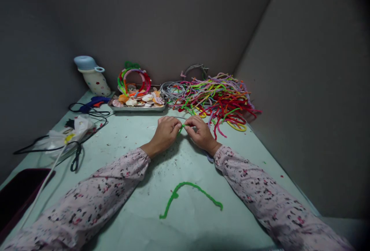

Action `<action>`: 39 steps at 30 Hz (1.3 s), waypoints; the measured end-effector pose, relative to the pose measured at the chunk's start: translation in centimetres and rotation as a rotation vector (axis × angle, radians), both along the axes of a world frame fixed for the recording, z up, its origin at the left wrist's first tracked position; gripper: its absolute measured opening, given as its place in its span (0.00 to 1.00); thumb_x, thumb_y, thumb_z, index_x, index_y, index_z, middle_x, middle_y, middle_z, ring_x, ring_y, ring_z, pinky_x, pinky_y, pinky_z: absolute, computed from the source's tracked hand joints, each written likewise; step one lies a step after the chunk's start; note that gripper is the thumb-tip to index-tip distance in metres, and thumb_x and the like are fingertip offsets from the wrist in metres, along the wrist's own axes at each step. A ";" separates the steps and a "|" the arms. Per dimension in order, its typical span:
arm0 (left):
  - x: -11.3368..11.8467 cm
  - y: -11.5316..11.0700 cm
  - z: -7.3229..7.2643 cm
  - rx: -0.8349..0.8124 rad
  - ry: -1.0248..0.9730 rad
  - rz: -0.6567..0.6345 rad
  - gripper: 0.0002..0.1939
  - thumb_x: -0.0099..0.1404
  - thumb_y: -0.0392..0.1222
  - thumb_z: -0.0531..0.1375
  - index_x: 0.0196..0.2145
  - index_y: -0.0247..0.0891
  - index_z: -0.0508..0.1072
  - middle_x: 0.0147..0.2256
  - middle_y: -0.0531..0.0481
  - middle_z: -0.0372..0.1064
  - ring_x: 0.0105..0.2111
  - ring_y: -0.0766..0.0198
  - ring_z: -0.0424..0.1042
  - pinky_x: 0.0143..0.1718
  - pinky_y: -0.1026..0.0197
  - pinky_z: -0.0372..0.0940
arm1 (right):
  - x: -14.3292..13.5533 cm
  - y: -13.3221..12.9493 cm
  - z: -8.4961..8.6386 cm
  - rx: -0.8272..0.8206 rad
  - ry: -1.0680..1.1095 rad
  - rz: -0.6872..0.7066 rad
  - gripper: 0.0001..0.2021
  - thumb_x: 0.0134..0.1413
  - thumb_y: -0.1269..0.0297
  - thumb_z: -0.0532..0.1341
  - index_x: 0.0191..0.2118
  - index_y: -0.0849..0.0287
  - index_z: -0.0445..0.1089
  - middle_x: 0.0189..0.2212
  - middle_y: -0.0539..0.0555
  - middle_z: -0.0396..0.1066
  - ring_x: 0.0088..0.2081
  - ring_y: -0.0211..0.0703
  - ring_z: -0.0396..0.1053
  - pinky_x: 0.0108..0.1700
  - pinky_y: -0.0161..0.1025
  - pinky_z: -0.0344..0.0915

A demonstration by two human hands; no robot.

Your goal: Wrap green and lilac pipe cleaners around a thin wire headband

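My left hand (165,134) and my right hand (201,132) meet over the middle of the table, fingertips pinched close together. Between them shows a short bit of green pipe cleaner (182,126), gripped from both sides. A thin grey wire (180,117) curves behind the fingers from hand to hand; how the pipe cleaner sits on it is hidden. Nearer to me, a bent green pipe cleaner (189,183) lies loose on the table, with a small kink on its left part.
Behind my hands stand a metal tray (138,109) of seashells with colourful wrapped rings (123,79), a grey wire coil (170,89) and a pipe cleaner heap (222,93). At left are a bottle (94,79), a blue glue gun (94,104), cables, a plastic bag (79,126) and a dark bin (23,185).
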State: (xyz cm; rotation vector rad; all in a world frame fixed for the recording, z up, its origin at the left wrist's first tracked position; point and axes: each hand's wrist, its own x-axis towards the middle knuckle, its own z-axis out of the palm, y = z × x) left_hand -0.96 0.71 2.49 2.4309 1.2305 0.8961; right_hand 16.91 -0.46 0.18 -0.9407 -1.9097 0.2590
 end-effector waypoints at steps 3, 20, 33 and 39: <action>0.0 0.0 -0.1 -0.006 0.017 0.006 0.13 0.69 0.42 0.49 0.30 0.39 0.69 0.31 0.50 0.68 0.38 0.59 0.65 0.46 0.53 0.55 | 0.0 0.0 0.0 0.000 -0.003 0.000 0.02 0.59 0.67 0.58 0.35 0.56 0.67 0.31 0.53 0.67 0.38 0.46 0.62 0.43 0.45 0.60; 0.1 0.0 -0.1 -0.023 0.004 0.000 0.14 0.69 0.42 0.48 0.31 0.38 0.69 0.31 0.50 0.68 0.38 0.58 0.66 0.47 0.52 0.55 | 0.0 0.1 0.0 0.002 -0.006 -0.004 0.02 0.59 0.67 0.58 0.34 0.56 0.67 0.31 0.53 0.67 0.37 0.46 0.62 0.43 0.45 0.60; 0.0 0.0 0.0 -0.044 -0.014 0.006 0.15 0.69 0.43 0.48 0.30 0.39 0.70 0.31 0.50 0.69 0.38 0.59 0.66 0.47 0.53 0.55 | 0.0 0.1 0.0 -0.007 -0.005 0.001 0.02 0.59 0.67 0.58 0.34 0.56 0.67 0.31 0.53 0.67 0.37 0.46 0.62 0.43 0.46 0.60; 0.0 0.0 0.1 -0.057 0.001 0.005 0.15 0.69 0.44 0.48 0.30 0.39 0.71 0.31 0.50 0.70 0.38 0.60 0.66 0.47 0.54 0.55 | 0.1 0.2 0.0 -0.002 -0.004 0.012 0.02 0.58 0.67 0.58 0.35 0.56 0.67 0.30 0.53 0.67 0.37 0.46 0.62 0.43 0.45 0.60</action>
